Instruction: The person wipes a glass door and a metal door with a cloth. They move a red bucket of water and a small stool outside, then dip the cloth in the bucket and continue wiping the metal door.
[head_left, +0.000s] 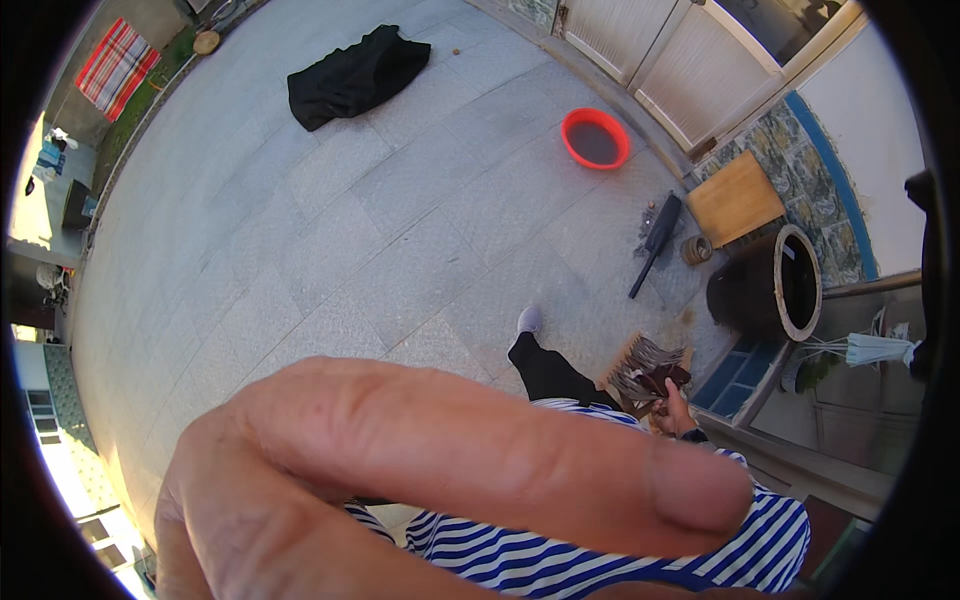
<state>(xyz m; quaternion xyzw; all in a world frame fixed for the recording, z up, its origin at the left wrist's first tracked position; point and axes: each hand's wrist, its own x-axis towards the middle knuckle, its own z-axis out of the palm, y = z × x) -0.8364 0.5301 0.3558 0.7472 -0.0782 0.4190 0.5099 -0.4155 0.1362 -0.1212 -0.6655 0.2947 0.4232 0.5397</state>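
My left hand (450, 457) is very close to the camera and fills much of the lower view. One finger stretches across to the right, and the other fingers are bent or cut off by the frame. Whether it holds anything is hidden. Farther down at the right, my right hand (675, 412) grips a dark brown and grey bundle (651, 375) with grey strips fanning out; its exact kind is unclear. A tan, toothed-looking edge shows along the bundle's left side. A dark band circles the right wrist.
A red basin (625, 154) of dark water stands on the paving (375, 240). Near the wall are a dark long-handled tool (660, 229), a small round container (697, 250), a wooden board (735, 199) and a large brown jar (742, 289). Black cloth (356, 79) lies farther off.
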